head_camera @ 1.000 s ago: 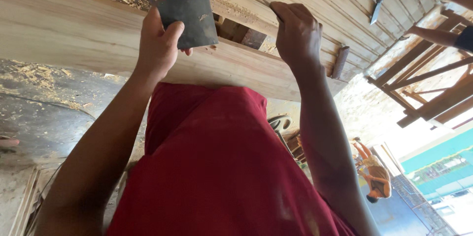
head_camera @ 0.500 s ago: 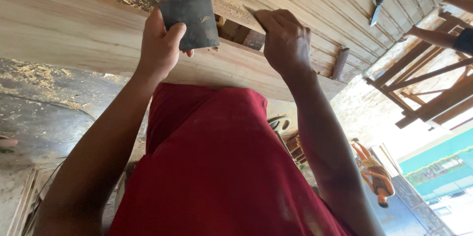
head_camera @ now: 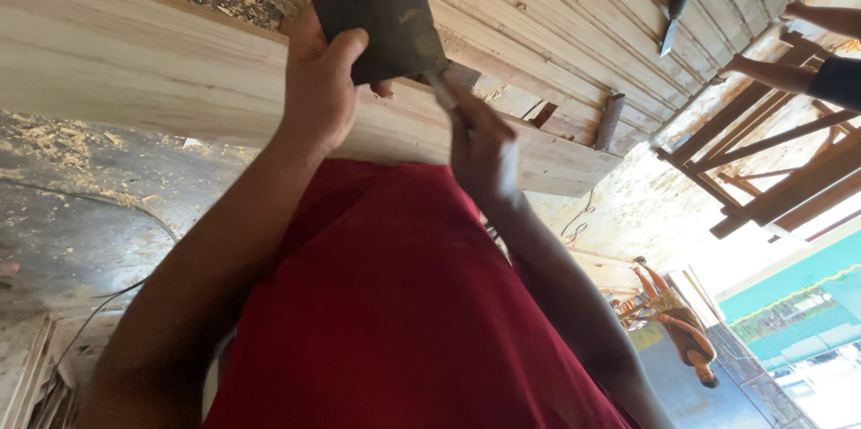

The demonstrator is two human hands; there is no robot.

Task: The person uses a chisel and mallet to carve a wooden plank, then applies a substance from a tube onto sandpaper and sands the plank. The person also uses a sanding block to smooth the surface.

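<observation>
Above the pale wooden plank [head_camera: 179,70], I held a dark square sheet of sandpaper [head_camera: 381,21].

My left hand [head_camera: 318,88] had its grip clamped on the sheet, thumb pressed across the lower left corner and fingers behind; the sheet looked flat, stiff, dull grey-black with faint scuffed patches, and stood tilted over the plank's upper edge. My right hand [head_camera: 480,147] reached up beside it, fingertips meeting the sheet's lower right corner, though blur kept me from telling whether that grip was closed. Sawdust [head_camera: 54,138] lay scattered on the floor near the plank. Another person's arm [head_camera: 789,75] rested on a wooden frame [head_camera: 771,160] well apart.
</observation>
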